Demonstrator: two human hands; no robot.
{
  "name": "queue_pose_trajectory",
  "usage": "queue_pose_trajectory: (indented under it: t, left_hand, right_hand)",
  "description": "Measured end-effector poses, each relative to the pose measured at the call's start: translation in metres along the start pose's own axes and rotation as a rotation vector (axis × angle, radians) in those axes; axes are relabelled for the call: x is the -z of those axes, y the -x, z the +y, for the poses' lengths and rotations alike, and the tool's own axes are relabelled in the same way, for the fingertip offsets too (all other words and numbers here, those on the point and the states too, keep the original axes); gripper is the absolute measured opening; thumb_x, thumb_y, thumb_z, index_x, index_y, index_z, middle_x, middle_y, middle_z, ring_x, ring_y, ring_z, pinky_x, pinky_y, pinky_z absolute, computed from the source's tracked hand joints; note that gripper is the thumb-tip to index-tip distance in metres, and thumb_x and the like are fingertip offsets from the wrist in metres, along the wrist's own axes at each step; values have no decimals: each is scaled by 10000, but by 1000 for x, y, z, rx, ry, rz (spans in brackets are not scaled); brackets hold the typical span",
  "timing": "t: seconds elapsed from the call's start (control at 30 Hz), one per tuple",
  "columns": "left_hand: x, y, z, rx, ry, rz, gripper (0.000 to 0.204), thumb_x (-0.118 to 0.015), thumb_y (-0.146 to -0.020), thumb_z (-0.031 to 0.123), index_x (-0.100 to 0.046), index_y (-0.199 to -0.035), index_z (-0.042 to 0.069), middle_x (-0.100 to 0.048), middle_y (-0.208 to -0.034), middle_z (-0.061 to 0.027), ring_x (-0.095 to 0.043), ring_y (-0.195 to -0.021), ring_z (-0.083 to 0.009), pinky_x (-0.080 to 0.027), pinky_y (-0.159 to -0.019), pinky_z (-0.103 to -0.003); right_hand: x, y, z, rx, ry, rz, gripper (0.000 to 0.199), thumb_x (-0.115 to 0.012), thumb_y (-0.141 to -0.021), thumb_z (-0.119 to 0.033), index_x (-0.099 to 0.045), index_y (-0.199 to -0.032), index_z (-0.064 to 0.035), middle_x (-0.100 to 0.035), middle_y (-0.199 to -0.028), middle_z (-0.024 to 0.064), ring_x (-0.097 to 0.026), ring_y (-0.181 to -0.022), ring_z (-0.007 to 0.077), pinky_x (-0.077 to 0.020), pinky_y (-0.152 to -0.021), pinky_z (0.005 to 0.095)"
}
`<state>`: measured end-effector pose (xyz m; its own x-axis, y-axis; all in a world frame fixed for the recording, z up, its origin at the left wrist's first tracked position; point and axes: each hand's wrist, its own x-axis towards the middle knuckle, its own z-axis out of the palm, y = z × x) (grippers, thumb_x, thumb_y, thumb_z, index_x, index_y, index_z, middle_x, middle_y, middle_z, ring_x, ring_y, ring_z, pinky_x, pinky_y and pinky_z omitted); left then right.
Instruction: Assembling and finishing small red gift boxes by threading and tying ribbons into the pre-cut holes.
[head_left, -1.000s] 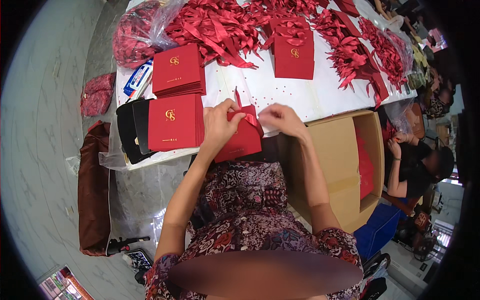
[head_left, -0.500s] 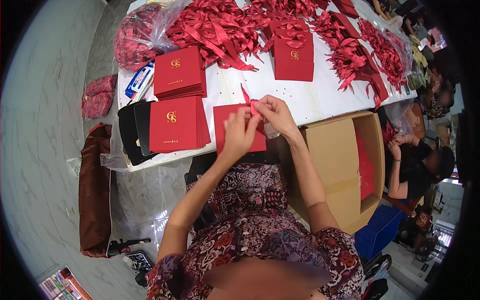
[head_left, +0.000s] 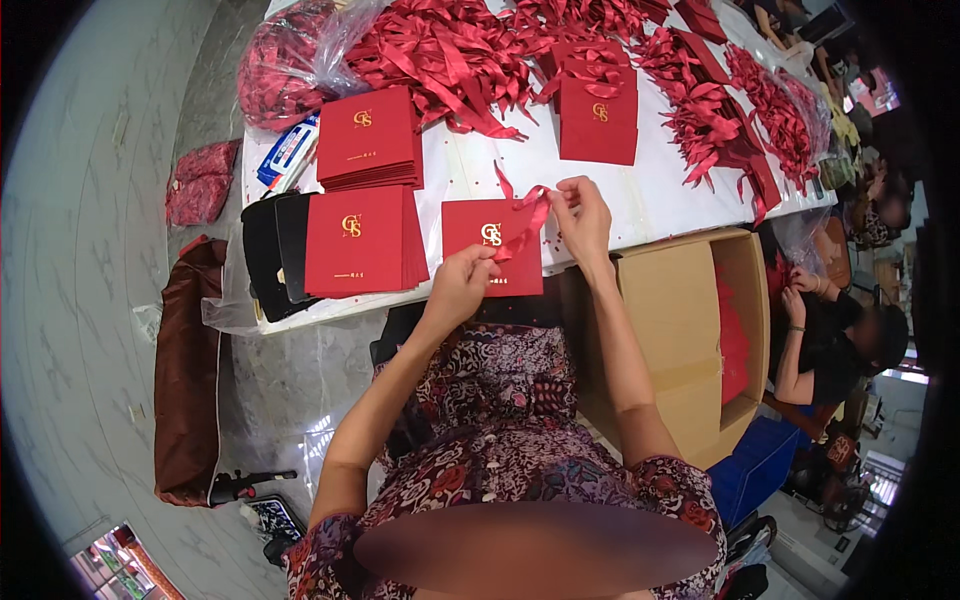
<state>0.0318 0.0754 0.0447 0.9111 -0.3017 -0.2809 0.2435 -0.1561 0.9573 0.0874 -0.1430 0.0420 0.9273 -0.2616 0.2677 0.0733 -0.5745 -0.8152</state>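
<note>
A flat red square with a gold emblem, a card or a folded paper bag, lies at the near edge of the table in front of me. Over its right half runs a shiny red ribbon. My left hand pinches the ribbon's lower end above the square's lower part. My right hand pinches the upper part of the ribbon, just beyond the square's right side. A loose tail of ribbon sticks up past the square's top edge. Left of it stands a stack of the same red squares.
A second red stack stands behind the first. Heaped red ribbons and ribboned red pieces cover the white table's far side. An open cardboard box stands at my right; beyond it a co-worker's hand shows.
My hands have moved apart, stretching the ribbon between them. The left came down and toward me, the right moved outward. The square's gold emblem now shows.
</note>
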Motion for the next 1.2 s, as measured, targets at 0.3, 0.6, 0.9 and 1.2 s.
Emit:
queue_pose_trajectory:
  t: [0.3, 0.6, 0.9, 1.2]
  left_hand:
    - [5, -13, -4, -102, -3, 61, 196, -515, -983, 27, -585, -1163, -4, -586, -852, -23, -565, -717, -61, -476, -643, -203]
    - [-7, 11, 8, -381, -465, 347, 266, -608, -899, 18, -542, -1154, -12, -624, -1014, -139, -620, -902, -223, -504, -784, -339]
    - [-33, 20, 0, -399, -827, 283, 438, -679, -809, 85, -551, -1219, 1, -527, -1260, -175, -473, -1194, -367, -396, -995, -472]
    - [0, -40, 11, -287, -879, 422, 439, -635, -859, 81, -526, -1275, -8, -509, -1230, -222, -509, -1107, -396, -477, -906, -463]
  right_hand:
    - [-4, 41, -55, 213, -136, -526, 167, -686, -873, -132, -630, -1005, -46, -625, -944, 135, -632, -873, 335, -505, -706, 384]
    - [-5, 41, -43, 168, -113, -460, 136, -676, -897, -115, -633, -970, -9, -632, -870, 109, -614, -730, 234, -482, -655, 324]
    - [-14, 34, -40, 107, 28, -342, 143, -690, -873, -141, -631, -910, -16, -629, -791, 111, -606, -672, 231, -479, -613, 337]
    - [-34, 25, -34, 185, 114, -327, 151, -673, -855, -169, -605, -864, -35, -641, -824, 139, -638, -746, 346, -502, -646, 433]
